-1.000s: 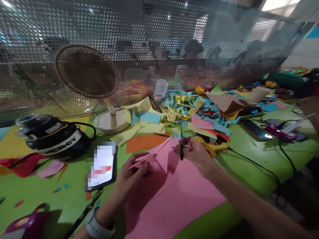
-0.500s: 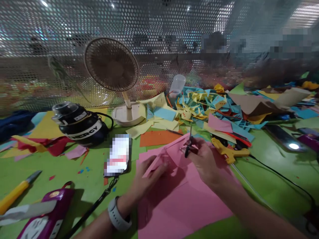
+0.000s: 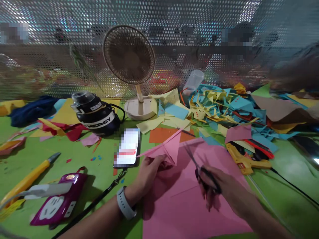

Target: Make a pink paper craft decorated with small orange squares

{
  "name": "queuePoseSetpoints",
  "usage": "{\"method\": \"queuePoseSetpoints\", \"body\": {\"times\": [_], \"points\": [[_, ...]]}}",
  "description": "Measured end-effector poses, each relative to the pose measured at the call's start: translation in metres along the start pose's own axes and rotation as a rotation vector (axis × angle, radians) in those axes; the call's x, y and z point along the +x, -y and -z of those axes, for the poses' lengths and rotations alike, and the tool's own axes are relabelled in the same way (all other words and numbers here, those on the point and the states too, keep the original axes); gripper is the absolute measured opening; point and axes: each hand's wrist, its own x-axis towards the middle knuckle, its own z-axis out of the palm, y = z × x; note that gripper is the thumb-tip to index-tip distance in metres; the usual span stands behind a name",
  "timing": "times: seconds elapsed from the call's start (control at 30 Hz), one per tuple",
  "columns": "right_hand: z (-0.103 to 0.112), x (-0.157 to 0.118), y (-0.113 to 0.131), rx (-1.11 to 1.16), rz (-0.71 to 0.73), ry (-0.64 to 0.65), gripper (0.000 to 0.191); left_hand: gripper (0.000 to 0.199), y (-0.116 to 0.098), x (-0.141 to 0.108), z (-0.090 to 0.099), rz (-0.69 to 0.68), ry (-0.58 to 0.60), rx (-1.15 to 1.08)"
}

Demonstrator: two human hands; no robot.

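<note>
My left hand (image 3: 149, 172), with a pale watch on its wrist, pinches a folded piece of pink paper (image 3: 171, 146) that rises to a point. Scissors (image 3: 195, 159) with dark handles are gripped in my right hand (image 3: 211, 186), their blades pointing up and away toward the folded piece but apart from it. Under both hands lies a large sheet of pink paper (image 3: 179, 212) on the green table. The fingers of my left hand are partly hidden by the folded paper.
Left of the sheet are a lit phone (image 3: 127, 147), a purple power bank (image 3: 59, 199), a yellow utility knife (image 3: 30, 179) and a black bottle (image 3: 96, 114). A fan (image 3: 129, 56) stands behind. To the right lie a yellow glue gun (image 3: 245, 159) and a heap of paper scraps (image 3: 219, 103).
My right hand has drawn the scissors back from the folded pink paper, toward me and to the right. The folded piece now stands up more in my left hand. The view has shifted left.
</note>
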Motion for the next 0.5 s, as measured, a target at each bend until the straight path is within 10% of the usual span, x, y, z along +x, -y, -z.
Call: {"method": "queuePoseSetpoints", "body": {"times": [0.5], "points": [[-0.012,0.003,0.004,-0.101,-0.159,0.150,0.042,0.023,0.001,0.003,-0.003,0.076,0.001,-0.235]]}}
